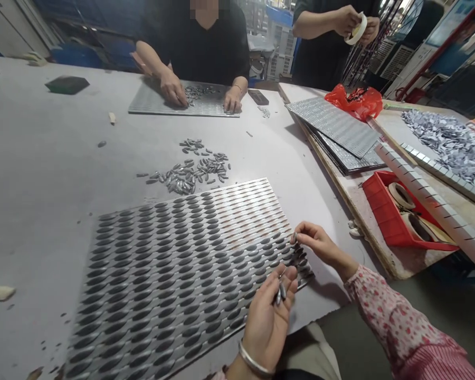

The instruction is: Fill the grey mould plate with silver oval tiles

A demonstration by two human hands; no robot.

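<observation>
A metallic tray-like board [241, 208] lies in front of me, with rows of oval slots. Dark grey oval pieces [166, 277] fill most of the rows; slots at the upper right show bare metal. My left hand [269, 316] is turned palm up near the board's front right edge, fingers curled round a few loose oval pieces [281, 292]. My right hand [316, 243], in a pink flowered sleeve, pinches one small oval piece [294, 238] between thumb and finger at the board's right edge. A heap of the same pieces [182, 177] rests just beyond the board.
Across the table, a co-worker's hands [173, 89] work over another board [150, 105]. Another person holds a tape roll [357, 29]. To the right are stacked boards [336, 124], a red bag [356, 101], a red bin [380, 211], a long notched strip [431, 203] and small pale pieces [447, 142].
</observation>
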